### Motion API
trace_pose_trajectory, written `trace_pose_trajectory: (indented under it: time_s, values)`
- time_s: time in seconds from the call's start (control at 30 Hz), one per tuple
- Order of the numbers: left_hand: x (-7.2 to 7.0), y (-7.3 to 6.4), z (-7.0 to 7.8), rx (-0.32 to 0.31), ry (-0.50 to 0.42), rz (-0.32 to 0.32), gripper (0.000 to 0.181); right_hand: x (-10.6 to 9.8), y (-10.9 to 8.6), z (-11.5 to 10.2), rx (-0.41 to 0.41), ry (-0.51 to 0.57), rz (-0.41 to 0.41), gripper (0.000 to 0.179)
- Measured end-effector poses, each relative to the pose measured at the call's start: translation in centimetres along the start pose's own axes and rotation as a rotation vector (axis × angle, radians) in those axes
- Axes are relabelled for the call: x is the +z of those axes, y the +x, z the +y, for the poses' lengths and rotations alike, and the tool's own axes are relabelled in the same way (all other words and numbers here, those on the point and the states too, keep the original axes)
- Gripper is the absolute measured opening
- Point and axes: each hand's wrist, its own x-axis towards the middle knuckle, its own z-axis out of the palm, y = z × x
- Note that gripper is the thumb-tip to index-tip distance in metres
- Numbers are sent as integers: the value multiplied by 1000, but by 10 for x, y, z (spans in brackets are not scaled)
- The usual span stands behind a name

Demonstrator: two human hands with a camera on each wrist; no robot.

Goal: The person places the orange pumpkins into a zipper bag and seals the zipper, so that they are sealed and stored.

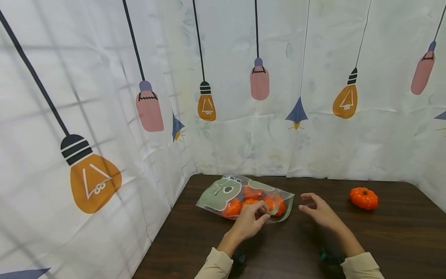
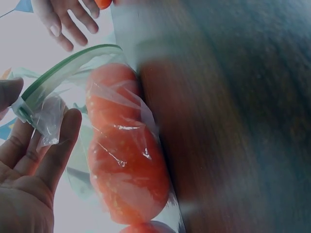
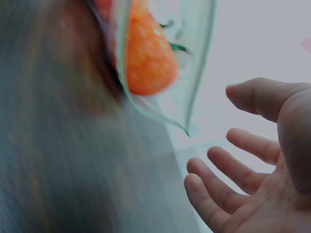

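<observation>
A clear plastic zip bag (image 1: pixel 205 197) with a green cartoon animal face lies on the table's left part. Several orange-red toy pumpkins (image 2: pixel 129 170) are inside it. My left hand (image 1: pixel 249 221) pinches the green-edged rim of the bag between thumb and fingers, lifting that edge, as the left wrist view shows. Just right of the bag's mouth, my right hand (image 1: pixel 322 213) hovers with its fingers spread and holds nothing. In the right wrist view the bag's mouth gapes, with an orange pumpkin (image 3: pixel 150 58) just inside.
A single orange pumpkin (image 1: pixel 363 198) with a green stem sits on the right of the dark brown table (image 1: pixel 400 232). Behind and to the left hangs a white curtain (image 1: pixel 237 147) printed with lamps, close against the table's edges.
</observation>
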Motion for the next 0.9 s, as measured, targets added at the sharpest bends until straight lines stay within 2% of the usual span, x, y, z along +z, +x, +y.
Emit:
trace_pose_trajectory:
  time_s: [0.17, 0.43, 0.5, 0.6, 0.73, 0.9]
  values:
    - [0, 0, -1, 9, -8, -23, 8, -28, -4, 10, 48, -13, 124, 55]
    - [0, 0, -2, 7, -40, -52, 8, -74, -21, 20, 169, 19, 309, 61]
    - [0, -1, -2, -5, -51, -55, 8, -80, -25, 22, 178, 49, 355, 57]
    - [-1, -2, -3, -22, -67, -56, 9, -88, -28, 25, 186, 106, 418, 41]
    - [-1, -2, -5, -32, -82, -59, 9, -96, -32, 29, 207, 144, 456, 26]
    - [0, -2, -6, -42, -89, -66, 8, -104, -34, 33, 265, 120, 464, 34]
